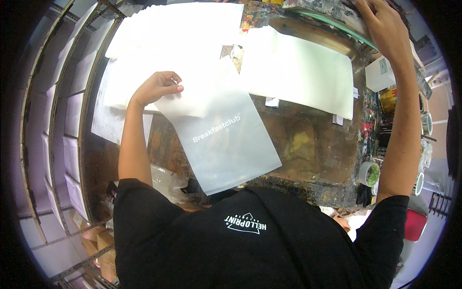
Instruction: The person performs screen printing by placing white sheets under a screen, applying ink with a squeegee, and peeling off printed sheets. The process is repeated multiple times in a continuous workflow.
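Between the thumb and fingers of my left hand (161, 89), the upper left edge of a frosted plastic bag (231, 149) is pinched. The bag is translucent, carries white lettering, and hangs tilted toward my body over the table's near side. My right hand (382, 26) is at the far right with the arm stretched out, its fingers bent over the raised, paint-stained printing screen frame (322, 14). The upper picture edge cuts off some of those fingertips. A bright white pile of bags or sheets (178, 33) lies beyond my left hand.
A pale flat stack (298, 72) lies on the stained brown table (313, 149), below the frame. Along the table's right edge are a white box (379, 74), a tape roll (369, 174) and several paint pots. A rack (79, 115) with pale sheets stands left.
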Demonstrator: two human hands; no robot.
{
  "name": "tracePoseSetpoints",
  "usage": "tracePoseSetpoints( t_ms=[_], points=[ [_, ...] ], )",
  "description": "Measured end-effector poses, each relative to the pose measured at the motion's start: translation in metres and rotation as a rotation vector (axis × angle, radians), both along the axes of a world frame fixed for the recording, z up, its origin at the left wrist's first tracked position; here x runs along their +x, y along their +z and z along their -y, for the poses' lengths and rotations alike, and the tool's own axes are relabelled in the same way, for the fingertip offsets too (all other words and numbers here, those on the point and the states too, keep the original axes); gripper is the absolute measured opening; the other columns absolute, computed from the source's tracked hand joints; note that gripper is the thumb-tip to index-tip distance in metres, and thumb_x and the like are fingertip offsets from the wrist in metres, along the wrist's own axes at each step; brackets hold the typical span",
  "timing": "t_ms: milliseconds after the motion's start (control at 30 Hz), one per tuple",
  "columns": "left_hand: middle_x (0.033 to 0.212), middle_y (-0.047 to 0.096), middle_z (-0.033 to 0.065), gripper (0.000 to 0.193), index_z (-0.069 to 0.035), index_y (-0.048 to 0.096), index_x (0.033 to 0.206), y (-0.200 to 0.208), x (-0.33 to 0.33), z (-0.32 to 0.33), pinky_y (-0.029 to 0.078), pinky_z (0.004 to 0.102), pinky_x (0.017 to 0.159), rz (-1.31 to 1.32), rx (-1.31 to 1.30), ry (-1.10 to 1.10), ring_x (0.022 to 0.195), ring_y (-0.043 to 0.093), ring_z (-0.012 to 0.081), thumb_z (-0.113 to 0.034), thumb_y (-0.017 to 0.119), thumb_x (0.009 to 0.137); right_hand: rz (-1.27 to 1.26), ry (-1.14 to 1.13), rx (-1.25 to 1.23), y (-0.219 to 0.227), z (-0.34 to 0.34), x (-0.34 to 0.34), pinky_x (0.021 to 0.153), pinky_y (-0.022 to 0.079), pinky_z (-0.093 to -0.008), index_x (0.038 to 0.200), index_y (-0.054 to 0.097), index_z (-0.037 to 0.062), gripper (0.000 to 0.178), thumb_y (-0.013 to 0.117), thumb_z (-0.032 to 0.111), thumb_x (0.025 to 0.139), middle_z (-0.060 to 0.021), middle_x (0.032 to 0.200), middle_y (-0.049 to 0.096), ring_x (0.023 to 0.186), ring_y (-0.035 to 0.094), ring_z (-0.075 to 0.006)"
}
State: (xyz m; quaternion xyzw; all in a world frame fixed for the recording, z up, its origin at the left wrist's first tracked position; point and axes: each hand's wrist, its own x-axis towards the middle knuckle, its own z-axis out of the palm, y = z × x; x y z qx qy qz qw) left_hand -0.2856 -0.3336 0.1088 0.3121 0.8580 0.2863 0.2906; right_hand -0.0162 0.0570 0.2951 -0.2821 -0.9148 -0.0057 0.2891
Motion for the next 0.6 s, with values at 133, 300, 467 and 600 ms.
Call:
tracePoseSetpoints(
  t_ms=[133,300,467,600],
  points=[
    [0.084,0.079,0.0103,0.025,-0.007,0.074,0.103,0.001,0.000,0.006,0.055,0.0302,0.083,-0.010,0.010,0.010,0.077,0.073,0.0195,-0.025,0.084,0.089,-0.046,0.103,-0.039,-0.003,0.007,0.005,0.078,0.048,-0.0439,0.085,0.073,-0.0016,0.072,0.055,0.066,0.102,-0.0176,0.084,0.067,0.083,0.063,-0.0290],
    [0.083,0.078,0.0095,0.025,-0.007,0.075,0.103,0.013,-0.003,0.010,0.055,0.0292,0.080,0.005,0.010,-0.001,0.076,0.074,0.0185,-0.026,0.085,0.089,-0.081,0.080,0.098,-0.013,0.018,0.003,0.076,0.048,-0.0444,0.082,0.071,-0.0015,0.072,0.054,0.066,0.102,-0.0168,0.081,0.066,0.079,0.062,-0.0290],
    [0.084,0.078,0.0106,0.027,-0.005,0.075,0.105,0.019,-0.001,0.005,0.057,0.0314,0.079,-0.037,-0.056,0.027,0.077,0.074,0.0189,-0.026,0.084,0.090,-0.027,0.102,0.037,-0.006,0.010,0.008,0.075,0.048,-0.0443,0.081,0.070,-0.0012,0.074,0.052,0.068,0.101,-0.0167,0.080,0.066,0.078,0.062,-0.0297],
    [0.085,0.079,0.0110,0.024,-0.006,0.074,0.104,0.018,-0.006,0.005,0.057,0.0298,0.080,-0.023,-0.038,0.009,0.076,0.074,0.0189,-0.024,0.083,0.091,-0.038,0.103,-0.001,-0.007,0.001,0.005,0.075,0.048,-0.0441,0.080,0.069,-0.0009,0.076,0.052,0.070,0.100,-0.0164,0.079,0.065,0.078,0.062,-0.0301]
  ],
)
